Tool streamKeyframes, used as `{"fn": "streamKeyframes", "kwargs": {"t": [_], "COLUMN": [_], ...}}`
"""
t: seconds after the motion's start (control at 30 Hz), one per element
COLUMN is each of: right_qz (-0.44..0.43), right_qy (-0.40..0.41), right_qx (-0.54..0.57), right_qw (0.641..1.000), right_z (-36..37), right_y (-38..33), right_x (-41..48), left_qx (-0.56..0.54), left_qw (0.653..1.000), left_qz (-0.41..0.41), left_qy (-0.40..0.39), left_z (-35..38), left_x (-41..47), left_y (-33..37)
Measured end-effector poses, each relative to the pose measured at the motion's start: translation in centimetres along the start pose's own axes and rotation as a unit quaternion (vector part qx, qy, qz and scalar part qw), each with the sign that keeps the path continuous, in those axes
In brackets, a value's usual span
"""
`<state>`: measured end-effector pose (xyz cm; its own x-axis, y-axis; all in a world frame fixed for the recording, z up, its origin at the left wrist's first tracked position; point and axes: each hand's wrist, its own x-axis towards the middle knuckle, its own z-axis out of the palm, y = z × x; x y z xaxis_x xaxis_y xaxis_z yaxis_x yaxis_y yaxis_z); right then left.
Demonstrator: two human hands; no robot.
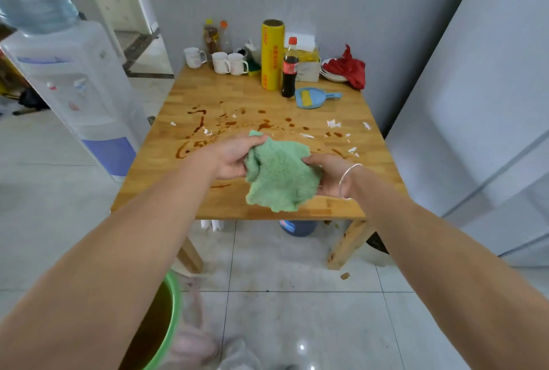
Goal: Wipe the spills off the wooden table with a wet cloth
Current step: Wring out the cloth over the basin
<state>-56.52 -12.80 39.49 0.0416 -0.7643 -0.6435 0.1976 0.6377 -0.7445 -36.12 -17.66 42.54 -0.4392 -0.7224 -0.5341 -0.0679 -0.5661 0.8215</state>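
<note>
The wooden table stands before me, its middle streaked with brown spills and dotted with white paper scraps. The green cloth hangs in the air above the near edge, bunched and drooping. It looks soft, limp and light, probably heavier where wet, so I would gather it into a pad under one palm rather than pinch a corner. My left grip clasps its upper left fold and my right grip holds its right edge.
</note>
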Motion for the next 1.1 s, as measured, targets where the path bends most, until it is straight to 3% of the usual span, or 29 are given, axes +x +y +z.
{"fn": "streamKeyframes", "kwargs": {"t": [0.1,0.23,0.37,0.5,0.6,0.7,0.73,0.83,0.9,0.97,1.1], "right_qz": [-0.034,-0.098,-0.124,-0.151,-0.152,-0.113,-0.110,-0.122,-0.126,-0.125,-0.143], "right_qy": [0.079,0.129,0.125,0.129,0.113,0.043,0.041,0.090,0.100,0.102,0.086], "right_qx": [-0.062,-0.114,-0.173,-0.185,-0.205,-0.214,-0.275,-0.497,-0.527,-0.525,-0.499], "right_qw": [0.994,0.980,0.969,0.962,0.960,0.969,0.954,0.855,0.835,0.836,0.850], "right_z": [-0.2,-0.7,-0.7,0.5,1.4,2.7,3.1,4.2,4.4,4.1,4.2], "right_y": [-0.6,-1.7,-2.6,-2.8,-2.9,-3.1,-3.2,-3.4,-3.4,-3.3,-3.1], "right_x": [0.8,2.2,2.0,2.2,2.2,1.9,2.0,2.3,2.5,2.7,2.4], "left_qx": [0.074,0.090,0.209,0.394,0.403,0.429,0.426,0.355,0.347,0.400,0.545], "left_qw": [0.995,0.985,0.974,0.912,0.902,0.885,0.888,0.926,0.931,0.908,0.823], "left_qz": [-0.033,-0.003,-0.002,0.015,0.048,0.047,0.045,0.045,0.039,0.030,-0.005], "left_qy": [0.064,0.147,0.088,0.116,0.151,0.173,0.170,0.125,0.111,0.119,0.158], "left_z": [-1.3,-3.5,-4.7,-4.4,-4.7,-5.7,-6.0,-6.6,-6.8,-7.2,-7.5], "left_x": [0.7,2.1,1.9,2.0,2.4,2.6,2.6,2.4,2.6,2.8,2.7], "left_y": [0.0,0.1,0.6,0.3,0.0,-0.3,-0.3,-0.3,-0.4,-0.5,-0.6]}}
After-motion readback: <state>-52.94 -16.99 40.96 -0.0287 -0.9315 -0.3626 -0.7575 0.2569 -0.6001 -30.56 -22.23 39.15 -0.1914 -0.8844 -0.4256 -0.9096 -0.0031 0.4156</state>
